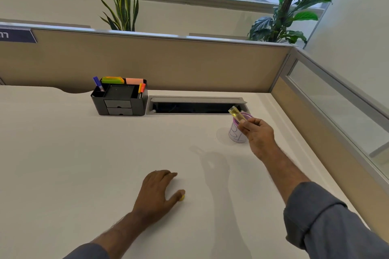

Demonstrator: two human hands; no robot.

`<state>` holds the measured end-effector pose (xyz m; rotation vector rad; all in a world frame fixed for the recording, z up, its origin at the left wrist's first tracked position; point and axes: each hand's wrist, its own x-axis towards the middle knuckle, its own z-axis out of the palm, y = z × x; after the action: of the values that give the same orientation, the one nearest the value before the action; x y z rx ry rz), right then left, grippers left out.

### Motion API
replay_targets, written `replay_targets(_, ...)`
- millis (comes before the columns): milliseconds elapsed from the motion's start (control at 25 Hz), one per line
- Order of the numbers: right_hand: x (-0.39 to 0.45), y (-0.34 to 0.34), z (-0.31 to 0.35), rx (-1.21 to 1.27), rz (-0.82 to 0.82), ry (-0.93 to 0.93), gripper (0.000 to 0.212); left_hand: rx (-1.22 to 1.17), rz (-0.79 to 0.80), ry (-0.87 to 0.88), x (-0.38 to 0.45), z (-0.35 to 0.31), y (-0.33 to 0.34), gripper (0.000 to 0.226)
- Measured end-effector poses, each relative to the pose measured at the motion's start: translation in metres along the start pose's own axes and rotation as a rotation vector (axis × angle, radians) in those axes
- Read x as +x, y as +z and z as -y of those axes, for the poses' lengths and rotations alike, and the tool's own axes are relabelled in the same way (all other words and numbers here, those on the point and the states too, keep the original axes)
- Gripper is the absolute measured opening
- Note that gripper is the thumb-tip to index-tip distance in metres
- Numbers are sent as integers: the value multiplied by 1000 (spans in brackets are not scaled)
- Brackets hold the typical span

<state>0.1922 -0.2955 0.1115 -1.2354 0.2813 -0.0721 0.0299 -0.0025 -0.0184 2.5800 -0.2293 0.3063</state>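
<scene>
My right hand (257, 134) pinches a yellow highlighter (236, 114) and holds it tilted just above the purple-rimmed white cup (236, 135) at the right of the white desk (84, 153). My left hand (157, 192) lies palm down on the desk nearer to me, fingers curled. A small yellow object (182, 197), perhaps a cap, shows under the left thumb tip; most of it is hidden.
A black desk organiser (120, 99) with markers and sticky notes stands at the back, left of an open grey cable tray (196, 105). Beige partition panels (189, 65) enclose the desk at the back and right. Plants stand behind the partition.
</scene>
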Motion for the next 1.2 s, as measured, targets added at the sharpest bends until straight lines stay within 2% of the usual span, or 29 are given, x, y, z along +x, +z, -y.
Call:
replay_targets(80, -16, 10, -4, 116, 50, 42, 17, 32, 47, 30, -1, -6, 2, 45)
replay_targets(200, -39, 23, -8, 227, 129, 97, 19, 19, 31, 6, 0, -12, 3, 26)
replay_targets(360, -70, 36, -8, 267, 217, 145, 19, 29, 37, -55, -1, -8, 0, 19)
replay_targets(440, -81, 40, -10, 233, 232, 152, 19, -159, -39, -205, 5, -10, -9, 18)
replay_targets(520, -91, 45, -13, 222, 236, 155, 20, -475, -101, -400, 20, -19, -24, 16)
replay_targets(640, -106, 56, -16, 271, 271, 158, 26, -828, -138, -500, 44, -36, -57, 8)
replay_targets(880, -129, 77, -18, 187, 377, 128, 22, -1166, -75, -443, 53, -51, -112, 38)
replay_targets(960, -134, 83, -15, 122, 398, 88, 20, -1264, -61, -447, 52, -53, -123, 41)
replay_targets(1200, -147, 100, -8, -57, 405, -20, 22, -1264, -79, -422, 50, -54, -144, 43)
